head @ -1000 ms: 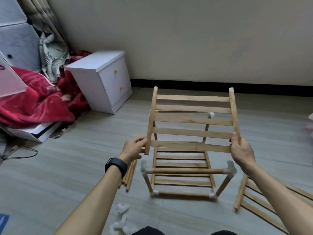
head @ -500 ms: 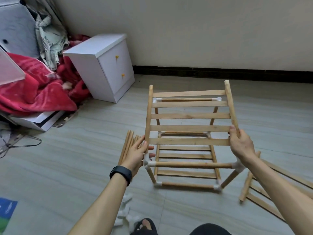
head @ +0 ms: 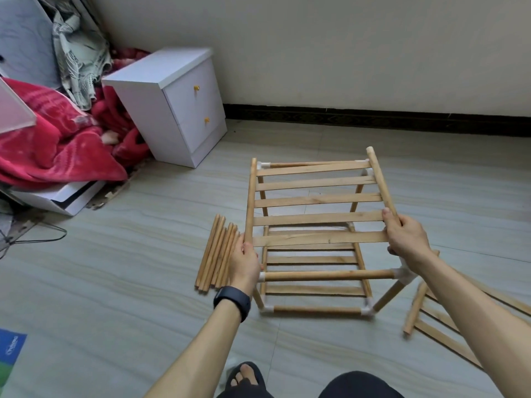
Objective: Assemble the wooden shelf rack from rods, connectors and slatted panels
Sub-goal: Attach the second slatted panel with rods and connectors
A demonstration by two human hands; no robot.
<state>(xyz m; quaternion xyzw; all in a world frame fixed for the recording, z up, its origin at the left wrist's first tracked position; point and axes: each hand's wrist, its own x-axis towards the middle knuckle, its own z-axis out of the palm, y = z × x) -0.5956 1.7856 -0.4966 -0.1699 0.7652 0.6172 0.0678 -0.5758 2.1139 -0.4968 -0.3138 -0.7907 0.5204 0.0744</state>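
A slatted wooden panel (head: 316, 200) lies nearly flat over the top of the rack frame (head: 327, 274), a box of wooden rods joined by white corner connectors (head: 403, 275). My left hand (head: 246, 261) holds the near end of the panel's left side rod. My right hand (head: 408, 238) grips the right side rod near its near end. The panel's far end sits by the frame's far top connectors (head: 263, 165). A lower slatted shelf (head: 311, 259) shows through inside the frame.
Several loose rods (head: 217, 255) lie on the floor left of the frame. Another slatted panel (head: 431, 320) lies at the right under my forearm. A white two-drawer cabinet (head: 175, 101) and red blanket (head: 54, 145) stand at the left by the wall. My sandalled foot (head: 244, 374) is near.
The panel has come down from a steep upright tilt to almost level on top of the frame. Both hands stayed on its side rods and lowered with it.
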